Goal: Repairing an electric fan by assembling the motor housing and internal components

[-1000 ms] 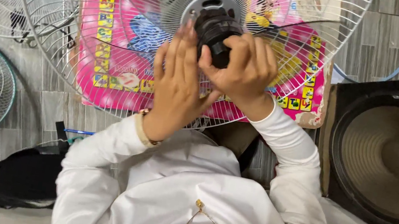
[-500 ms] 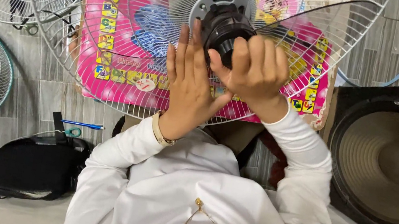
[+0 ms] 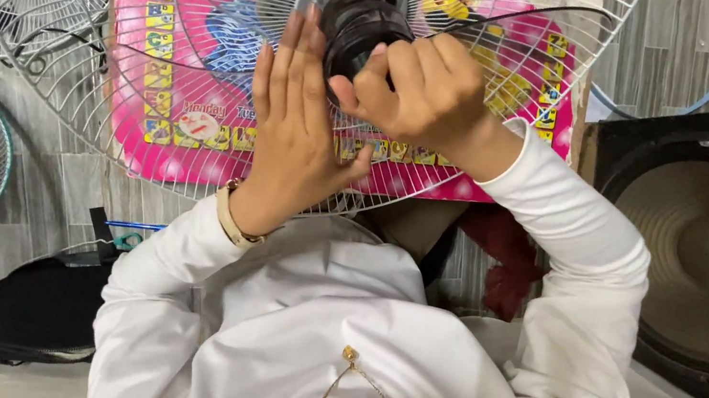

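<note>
Right hand point(image 3: 433, 87) clamped on the black motor hub point(image 3: 358, 27), left hand point(image 3: 293, 135) flat against the fan guard point(image 3: 149, 95); mid-twist, needs firm turning.

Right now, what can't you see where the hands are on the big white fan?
All in the head view:
- The near side of the black round plastic fan part is covered by the curled right hand.
- The flat left hand shows only its back, so whatever its palm touches on the white wire fan grille is hidden.
- The pink picture poster is partly hidden by the grille and hands.
- The big black speaker box is cut off by the right edge.
</note>
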